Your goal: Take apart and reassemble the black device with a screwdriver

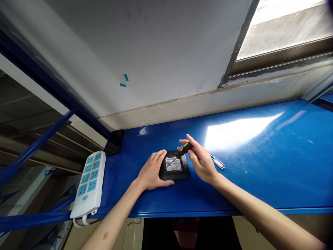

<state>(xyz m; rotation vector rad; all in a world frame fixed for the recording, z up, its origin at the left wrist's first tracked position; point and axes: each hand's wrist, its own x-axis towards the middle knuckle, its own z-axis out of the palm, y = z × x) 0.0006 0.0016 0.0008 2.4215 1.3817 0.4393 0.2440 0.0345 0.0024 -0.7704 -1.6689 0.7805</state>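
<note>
A black, box-like device (185,170) with a white printed label (173,164) lies on the blue table. My left hand (153,171) grips its left side, with fingers at the far edge and the thumb along the near edge. In my right hand (201,160) is a screwdriver (184,149) with a black and yellow handle, held slanted over the device. Its thin shaft runs down to the left across the label, with the tip near the device's left side. A second tool with a clear and teal handle (218,162) rests just right of my right hand, partly hidden by it.
A white power strip (88,184) with teal sockets stands at the table's left edge. Behind it is a dark block-shaped object (114,142). Blue metal bars (36,146) rise at the left. The wall (156,62) borders the table's far side.
</note>
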